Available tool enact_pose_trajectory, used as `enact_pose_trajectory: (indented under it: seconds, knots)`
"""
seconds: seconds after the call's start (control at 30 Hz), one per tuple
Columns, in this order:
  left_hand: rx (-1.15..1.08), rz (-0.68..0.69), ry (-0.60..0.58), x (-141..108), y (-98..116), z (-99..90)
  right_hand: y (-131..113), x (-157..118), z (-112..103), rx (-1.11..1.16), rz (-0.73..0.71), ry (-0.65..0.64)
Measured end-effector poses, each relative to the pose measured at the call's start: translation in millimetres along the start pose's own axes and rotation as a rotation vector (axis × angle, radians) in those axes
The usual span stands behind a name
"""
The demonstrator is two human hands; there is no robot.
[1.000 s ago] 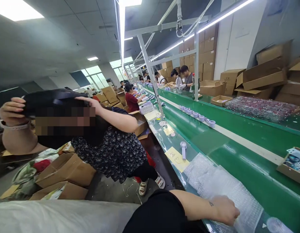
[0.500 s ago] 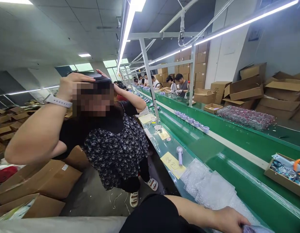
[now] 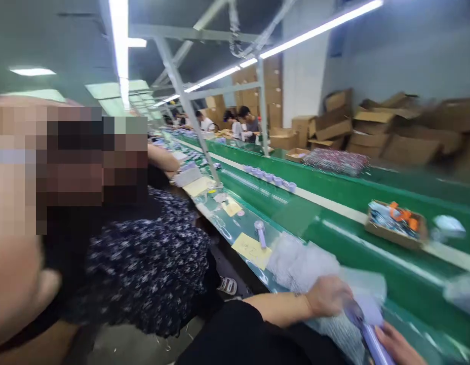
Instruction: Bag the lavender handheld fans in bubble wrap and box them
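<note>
At the lower right, a lavender handheld fan point(image 3: 378, 345) is tilted between my two hands, its round head up and its handle down. My right hand point(image 3: 400, 347) is closed round the handle. Curled fingers of my left hand point(image 3: 329, 296) grip the fan at its head; motion blur softens them. Just behind the head shows a flat lavender piece point(image 3: 367, 308) that I cannot make out. Bubble wrap bags point(image 3: 314, 261) lie on the bench beyond my left hand and beneath it. Another lavender handheld fan point(image 3: 260, 234) rests partly on a yellow paper point(image 3: 248, 249) with handwriting.
A green conveyor point(image 3: 303, 220) runs along the bench, carrying a row of lavender fans point(image 3: 273, 178) and a cardboard box point(image 3: 396, 230) of orange and blue parts. Close on my left stands a person in a floral top point(image 3: 151, 268). Co-workers point(image 3: 246, 124) sit across the line.
My view has swung right and down. My left hand has come further into view with the fan, and my right hand now shows on its handle. The person at left appears nearer.
</note>
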State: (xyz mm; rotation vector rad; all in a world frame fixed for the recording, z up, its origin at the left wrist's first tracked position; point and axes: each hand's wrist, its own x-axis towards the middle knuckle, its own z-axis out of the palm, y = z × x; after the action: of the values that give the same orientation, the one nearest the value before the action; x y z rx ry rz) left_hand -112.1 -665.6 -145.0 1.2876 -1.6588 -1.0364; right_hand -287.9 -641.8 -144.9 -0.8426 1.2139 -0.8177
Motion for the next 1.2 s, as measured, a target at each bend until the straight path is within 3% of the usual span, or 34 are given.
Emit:
enact_pose_trajectory:
  seconds: [0.07,0.17,0.23,0.33,0.4,0.5,0.7,0.93,1.0,1.1,1.2]
  knots:
    - [-0.031,0.012,0.049,2.3,2.7,-5.7,-3.0,-15.6,3.5,0.049,0.054,0.042]
    - [-0.076,-0.055,0.097,10.4,4.8,-12.8,-14.7,-21.2,12.6,0.155,0.033,-0.035]
    - [0.031,0.096,0.041,10.7,5.2,-16.2,-18.6,-18.7,14.9,0.205,0.072,-0.044]
    - [0.279,0.447,-0.076,1.3,4.8,-21.3,-11.3,-18.3,13.6,0.277,0.137,-0.019]
    - [0.392,0.572,-0.103,-5.3,4.3,-22.6,-1.3,-20.7,13.1,0.286,0.082,0.057]
    - [0.441,0.651,-0.093,-6.6,6.0,-18.9,8.6,-25.8,15.4,0.235,-0.02,0.188]
    - [0.504,0.728,-0.071,-2.9,4.4,-9.5,-0.4,-42.0,13.2,0.5,0.148,0.119]
    - [0.561,0.912,-0.265,-13.6,-10.7,1.0,8.1,-44.1,7.3,0.551,0.181,0.149]
    - [0.569,0.91,-0.299,-8.6,-8.7,5.0,10.6,-40.2,6.3,0.564,0.135,0.178]
    - [0.535,0.768,-0.282,0.1,0.0,10.1,11.6,-36.5,5.5,0.539,0.101,0.244]
    - [0.586,0.638,-0.285,6.6,16.5,18.1,10.4,-34.8,6.5,0.471,0.078,0.233]
